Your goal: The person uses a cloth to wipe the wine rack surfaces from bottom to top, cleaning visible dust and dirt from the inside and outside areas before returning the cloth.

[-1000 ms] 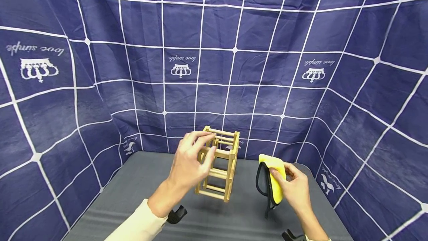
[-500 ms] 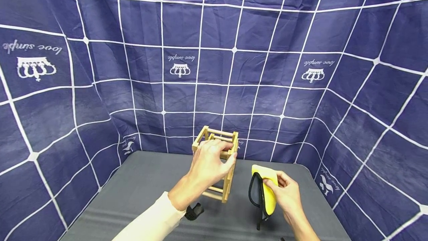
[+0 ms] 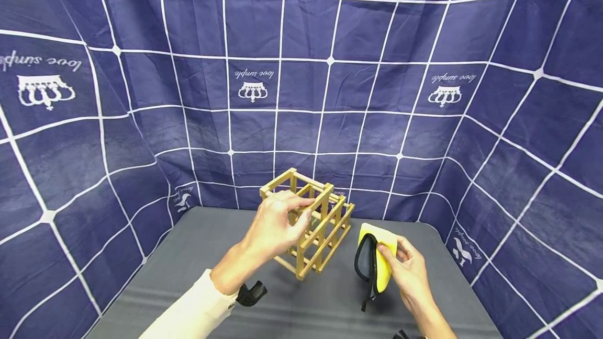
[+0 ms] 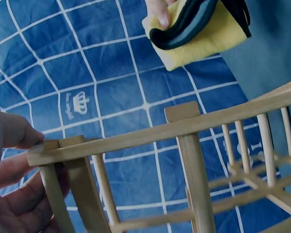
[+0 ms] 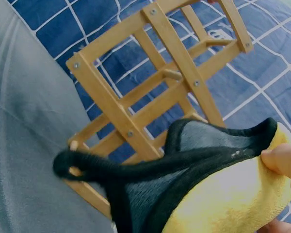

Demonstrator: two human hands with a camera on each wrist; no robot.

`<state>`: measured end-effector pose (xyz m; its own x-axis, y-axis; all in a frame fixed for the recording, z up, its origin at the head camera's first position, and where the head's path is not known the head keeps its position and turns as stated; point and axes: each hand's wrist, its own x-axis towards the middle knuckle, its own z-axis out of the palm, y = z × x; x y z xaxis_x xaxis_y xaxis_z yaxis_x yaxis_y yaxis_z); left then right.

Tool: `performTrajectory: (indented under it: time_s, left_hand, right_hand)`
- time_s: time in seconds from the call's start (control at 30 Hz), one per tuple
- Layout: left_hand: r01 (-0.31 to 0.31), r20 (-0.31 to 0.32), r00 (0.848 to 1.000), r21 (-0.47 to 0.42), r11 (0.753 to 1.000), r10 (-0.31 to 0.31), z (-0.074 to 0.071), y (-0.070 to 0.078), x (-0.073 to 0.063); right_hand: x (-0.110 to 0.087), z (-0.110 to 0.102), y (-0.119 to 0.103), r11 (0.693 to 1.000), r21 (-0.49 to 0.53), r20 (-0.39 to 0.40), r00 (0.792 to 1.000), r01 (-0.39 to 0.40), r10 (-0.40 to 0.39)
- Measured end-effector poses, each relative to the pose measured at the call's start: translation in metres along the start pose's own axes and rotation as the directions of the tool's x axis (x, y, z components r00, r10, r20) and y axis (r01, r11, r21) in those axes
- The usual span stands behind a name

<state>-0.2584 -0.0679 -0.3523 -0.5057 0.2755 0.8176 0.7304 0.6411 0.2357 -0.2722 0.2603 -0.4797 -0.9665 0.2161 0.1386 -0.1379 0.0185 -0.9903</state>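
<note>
A stepped wooden rack (image 3: pixel 300 263) of slats and dowels stands tilted at the middle of the head view. At its top corner my left hand (image 3: pixel 278 221) grips the frame; in the left wrist view, the fingers (image 4: pixel 19 194) curl around the end of a wooden bar (image 4: pixel 136 140). To the right, my right hand (image 3: pixel 410 271) pinches a folded cloth (image 3: pixel 384 271), yellow on one side, grey on the other, with black edging. The right wrist view has the thumb (image 5: pixel 281 160) pressed on the yellow face, and a black loop (image 5: pixel 68 164) hanging out toward the rack.
A grey cloth-covered table (image 3: pixel 188 276) lies beneath both hands. Blue fabric (image 3: pixel 301 93) with white grid lines and crown prints walls the table at the back and sides. A black wrist-camera mount (image 3: pixel 251 293) sits below the left wrist.
My left hand has reached the rack's top and taken hold of it. The rack has turned so its stepped side now shows. The cloth has shifted slightly left and down, still in my right hand.
</note>
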Motion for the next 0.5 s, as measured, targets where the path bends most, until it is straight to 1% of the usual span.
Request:
performTrajectory:
  time_s: [0.07, 0.2, 0.37, 0.5]
  left_hand:
    - [-0.009, 0.002, 1.000, 0.000, 1.000, 0.009, -0.006, -0.006, -0.003]
    - [0.000, 0.020, 1.000, -0.018, 1.000, 0.000, -0.019, -0.020, -0.006]
    - [0.002, 0.037, 0.999, -0.029, 1.000, -0.001, -0.031, -0.042, -0.007]
    - [0.001, 0.042, 0.999, -0.028, 1.000, 0.001, -0.036, -0.060, -0.008]
  right_hand:
    - [0.000, 0.000, 0.001, 1.000, -0.005, 0.010, 1.000, -0.009, 0.009]
    - [0.001, 0.002, 0.001, 1.000, -0.024, 0.029, 1.000, -0.005, 0.006]
    - [0.003, 0.006, 0.004, 0.995, -0.073, 0.073, 0.995, 0.067, -0.061]
    - [0.002, 0.009, 0.008, 0.990, -0.101, 0.101, 0.991, 0.102, -0.091]
